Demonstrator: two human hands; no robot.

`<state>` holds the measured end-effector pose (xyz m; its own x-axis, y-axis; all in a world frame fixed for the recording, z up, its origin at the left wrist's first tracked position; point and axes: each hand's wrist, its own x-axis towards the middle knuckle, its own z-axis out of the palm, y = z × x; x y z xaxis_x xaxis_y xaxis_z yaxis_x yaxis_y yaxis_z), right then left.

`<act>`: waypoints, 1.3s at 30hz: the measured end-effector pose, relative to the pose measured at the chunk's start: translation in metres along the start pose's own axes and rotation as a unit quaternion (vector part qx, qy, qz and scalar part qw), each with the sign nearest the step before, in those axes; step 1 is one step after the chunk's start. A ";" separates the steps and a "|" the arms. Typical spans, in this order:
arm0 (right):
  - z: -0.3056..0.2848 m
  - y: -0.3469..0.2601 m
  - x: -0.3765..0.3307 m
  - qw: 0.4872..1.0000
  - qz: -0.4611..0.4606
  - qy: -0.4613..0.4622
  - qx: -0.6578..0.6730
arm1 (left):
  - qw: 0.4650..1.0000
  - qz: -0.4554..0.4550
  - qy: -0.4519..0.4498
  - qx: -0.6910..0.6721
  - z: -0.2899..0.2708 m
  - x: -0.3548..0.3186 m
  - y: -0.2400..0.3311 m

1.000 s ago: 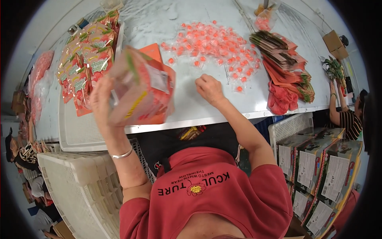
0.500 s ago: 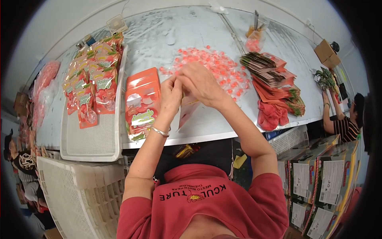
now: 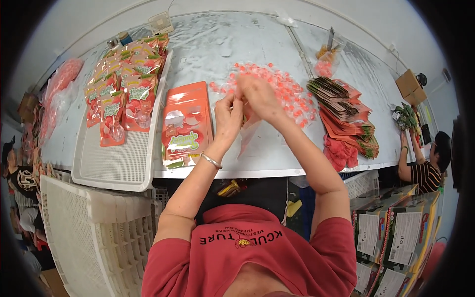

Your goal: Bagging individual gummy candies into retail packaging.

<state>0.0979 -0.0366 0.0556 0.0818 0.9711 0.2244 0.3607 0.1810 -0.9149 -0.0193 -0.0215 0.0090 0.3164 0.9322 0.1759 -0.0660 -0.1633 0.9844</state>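
My left hand is closed on the upper edge of a pink pouch that hangs over the table's near side. Just beyond it, my right hand is smeared by motion, its fingers by the pouch's top and the edge of a candy pile. That pile of small red candies in clear wrappers spreads behind and right of my hands. To the left lies a stack of flat red printed pouches. On the right are fanned stacks of pouches with a crumpled red cloth in front.
A white tray at the left bears filled pouches. Stacked crates stand below it, printed cartons at lower right. A bag of candies sits at the back; a person in a striped shirt works far right.
The view has shifted, moving the table's contents rightward in the picture. My left hand keeps its hold on the pouch; my right hand, beside it, is now more blurred.
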 end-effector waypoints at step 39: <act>-0.055 -0.025 -0.070 0.944 -0.228 -0.007 -0.237 | 0.950 -0.038 -0.229 -0.207 -0.049 0.003 0.022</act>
<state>0.1339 -0.1177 0.0813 -0.1927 0.8120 0.5509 0.7315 0.4931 -0.4709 -0.0663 -0.0067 0.0304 0.7084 0.6816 0.1831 -0.3621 0.1284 0.9233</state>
